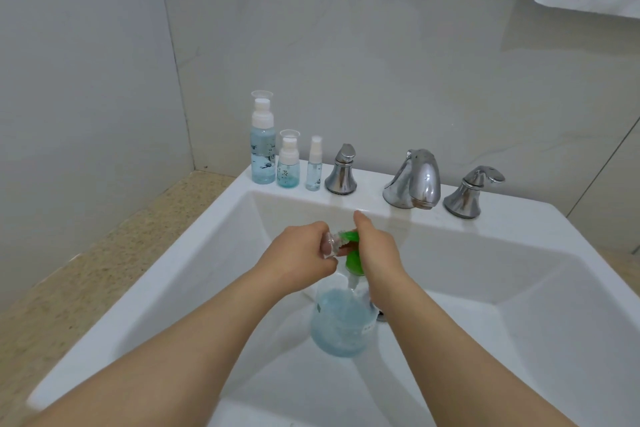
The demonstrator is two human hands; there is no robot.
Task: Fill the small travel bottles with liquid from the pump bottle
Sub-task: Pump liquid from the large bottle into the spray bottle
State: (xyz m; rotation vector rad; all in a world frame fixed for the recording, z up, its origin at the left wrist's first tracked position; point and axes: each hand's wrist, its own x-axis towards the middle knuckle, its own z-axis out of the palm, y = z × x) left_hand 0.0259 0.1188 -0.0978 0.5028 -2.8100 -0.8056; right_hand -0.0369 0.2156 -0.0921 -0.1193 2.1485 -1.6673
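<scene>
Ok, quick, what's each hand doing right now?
Left hand: pinches a small clear plastic travel bottle.
Right hand: curled round the green plastic pump head of the clear round pump bottle.

So the pump bottle (341,326) stands in the sink (519,218), about mid-basin. The left hand (301,253) holds a small bottle (331,243) against the left side of the pump top, and the right hand (377,250) wraps that top from the right. On the far ledge, left to right: three travel bottles (288,163) in a row, left tap handle (341,170), spout (414,180), right tap handle (472,192). The counter (86,270) runs along the sink's left.
</scene>
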